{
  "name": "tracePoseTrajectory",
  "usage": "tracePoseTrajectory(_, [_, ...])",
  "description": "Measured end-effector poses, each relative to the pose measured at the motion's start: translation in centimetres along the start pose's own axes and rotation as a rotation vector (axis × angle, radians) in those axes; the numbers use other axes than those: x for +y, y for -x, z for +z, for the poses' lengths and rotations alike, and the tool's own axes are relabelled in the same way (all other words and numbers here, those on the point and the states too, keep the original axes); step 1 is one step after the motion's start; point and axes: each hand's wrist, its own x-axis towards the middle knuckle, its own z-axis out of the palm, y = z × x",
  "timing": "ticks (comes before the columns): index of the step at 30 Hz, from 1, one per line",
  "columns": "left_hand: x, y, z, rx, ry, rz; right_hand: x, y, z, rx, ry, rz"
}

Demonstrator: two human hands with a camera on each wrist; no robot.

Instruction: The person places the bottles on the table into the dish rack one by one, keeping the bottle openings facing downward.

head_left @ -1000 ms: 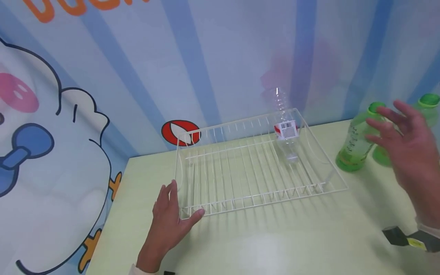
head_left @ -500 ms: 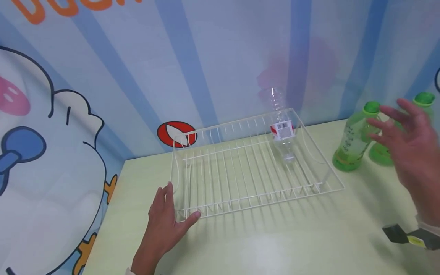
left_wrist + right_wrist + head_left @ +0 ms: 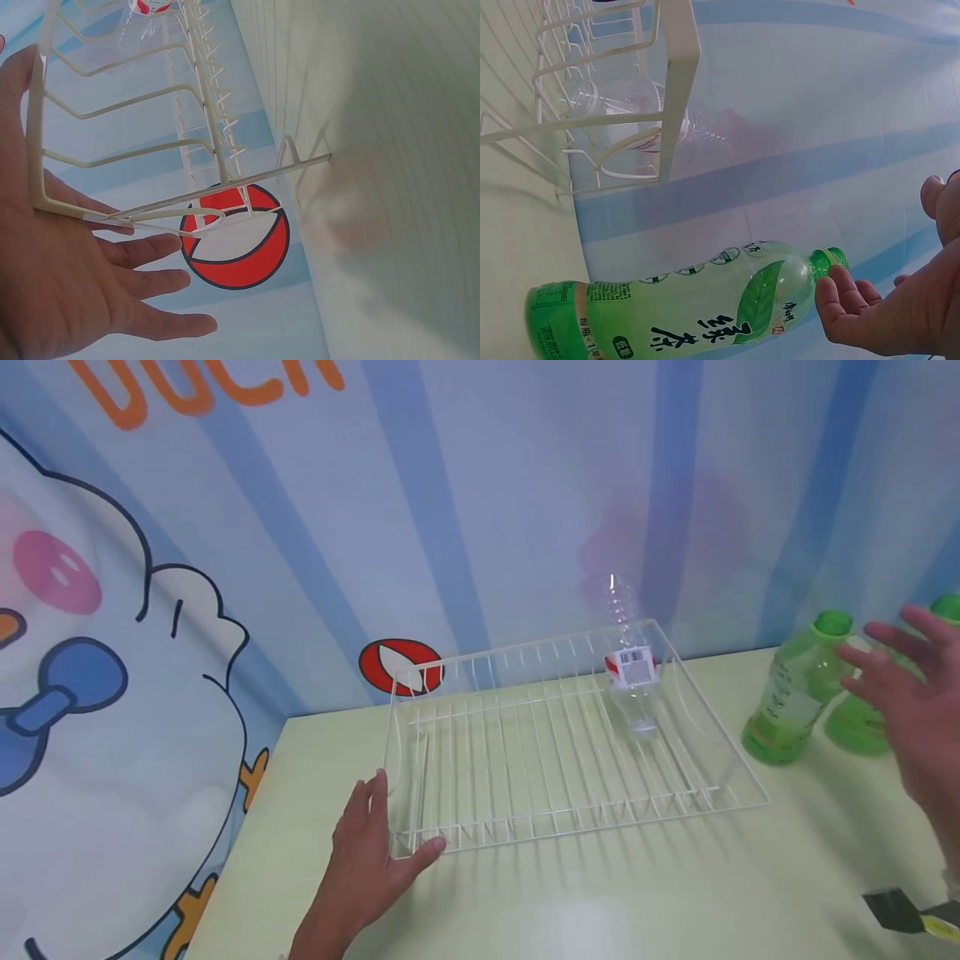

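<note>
A white wire rack (image 3: pixel 581 831) stands on the table against the backdrop. My left hand (image 3: pixel 360 864) lies at its front left corner, fingers extended and thumb spread along the front rail. The left wrist view shows the rack's corner against the palm (image 3: pixel 60 285), between thumb and fingers. Inside the rack's back right leans a clear plastic bottle (image 3: pixel 633 668) with a white and red label. My right hand (image 3: pixel 918 702) hovers beside two green-capped tea bottles, its fingers loosely bent and holding nothing. The nearer tea bottle (image 3: pixel 697 300) stands upright; the other bottle (image 3: pixel 858 727) is partly hidden behind the hand.
A pale green table (image 3: pixel 600 902) carries everything. Behind it hangs a blue striped backdrop (image 3: pixel 525 527) with a cartoon bird (image 3: pixel 127 760) at the left. A black and yellow strap piece (image 3: pixel 892 910) shows by the right wrist.
The head view has shifted slightly, so everything sits lower in it. My right hand is a little further right of the nearer tea bottle. My left hand stays at the rack corner.
</note>
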Motion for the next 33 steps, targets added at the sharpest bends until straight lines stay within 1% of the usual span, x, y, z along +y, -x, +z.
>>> tracePoseTrajectory(2, [0.1,-0.1,0.2,0.005,-0.001,0.009,0.0,0.1,-0.3,0.017,0.001,0.001])
tracePoseTrajectory(3, [0.1,-0.1,0.2,-0.001,0.000,0.003,0.0,0.1,-0.3,0.035,0.042,-0.004])
tracePoseTrajectory(7, [0.2,-0.1,0.3,-0.022,0.006,-0.030,0.2,0.2,-0.3,0.120,0.237,0.019])
tracePoseTrajectory(9, [0.2,-0.1,0.4,-0.032,0.004,-0.043,0.2,0.3,-0.2,0.149,0.398,0.056])
tracePoseTrajectory(11, [0.2,0.0,0.4,-0.027,0.000,-0.039,0.1,0.3,-0.1,0.151,0.491,0.105])
tracePoseTrajectory(14, [0.3,0.0,0.4,-0.013,-0.002,-0.028,0.2,0.2,0.0,0.138,0.632,0.157])
tracePoseTrajectory(17, [0.2,0.1,0.4,-0.008,0.001,-0.026,0.6,0.1,0.1,0.129,0.645,0.199])
tracePoseTrajectory(21, [-0.1,0.3,0.4,-0.033,-0.011,-0.043,1.6,0.1,-0.1,0.110,0.641,0.269])
tracePoseTrajectory(23, [-0.3,0.3,0.4,-0.046,-0.019,-0.053,2.2,0.0,-0.2,0.102,0.650,0.288])
tracePoseTrajectory(28, [-0.4,0.1,0.6,-0.050,-0.023,-0.058,3.2,-0.5,-0.5,0.068,0.658,0.305])
tracePoseTrajectory(33, [-0.1,-0.3,0.6,-0.044,-0.019,-0.048,3.7,-0.9,-0.7,0.055,0.664,0.324])
